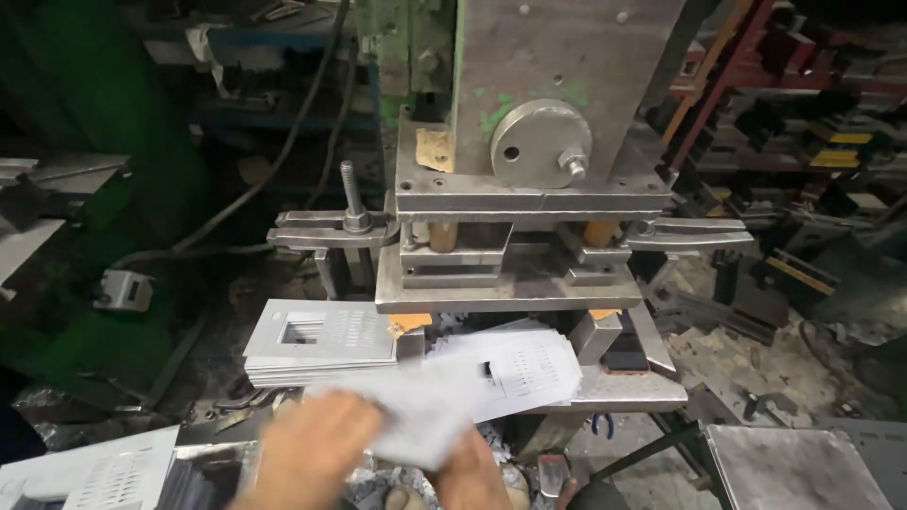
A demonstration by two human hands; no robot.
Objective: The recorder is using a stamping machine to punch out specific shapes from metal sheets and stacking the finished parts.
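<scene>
My left hand (307,449) and my right hand (470,472) are low in the head view, both blurred by motion. Between them they hold a thin pale metal sheet (482,378) with a small rectangular cut-out and a field of fine perforations. The sheet's far end lies just in front of the grey press die (501,283). To the left of the die rests a stack of similar punched sheets (321,340). Above the die hangs the heavy steel ram block (557,104) with a round disc and bolt.
A clamp arm with an upright bolt (351,203) sticks out on the press's left. Another perforated sheet (104,472) lies at the bottom left, a flat grey plate (794,467) at the bottom right. Dark cables, red racks and scrap surround the machine.
</scene>
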